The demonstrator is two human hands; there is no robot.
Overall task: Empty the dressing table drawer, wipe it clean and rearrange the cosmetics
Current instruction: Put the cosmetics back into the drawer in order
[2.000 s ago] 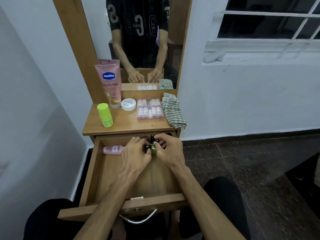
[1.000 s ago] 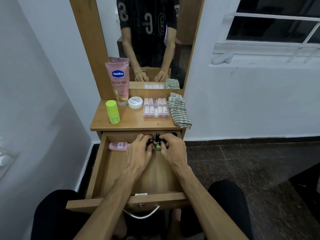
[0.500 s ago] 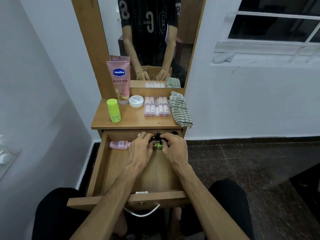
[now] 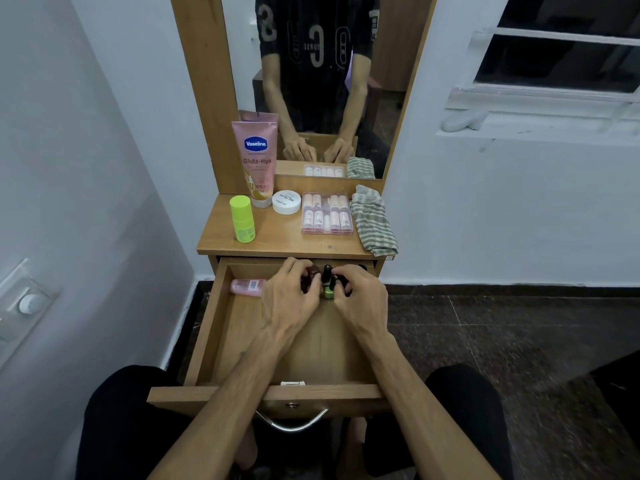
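Note:
The wooden drawer [image 4: 221, 327] is pulled out toward me. At its far end stands a cluster of small nail polish bottles [image 4: 327, 282] with black caps, one dark red, one green. My left hand [image 4: 289, 299] curls its fingers round the dark red bottle on the cluster's left. My right hand [image 4: 360, 299] curls round the black-capped bottles on the right; my fingers hide most of them. A pink bottle [image 4: 247, 286] lies on its side at the drawer's far left.
On the table top [image 4: 287, 242] stand a pink Vaseline tube [image 4: 256, 161], a green bottle [image 4: 242, 220], a white round jar [image 4: 286, 201], a clear case of pink bottles [image 4: 326, 213] and a striped cloth [image 4: 374, 221]. Behind is a mirror [image 4: 322, 74]. A wall is at left, dark floor at right.
Both hands stay at the bottle cluster at the drawer's far end, fingers shifting slightly around the bottles. The camera view has drifted a little; nothing has left the drawer.

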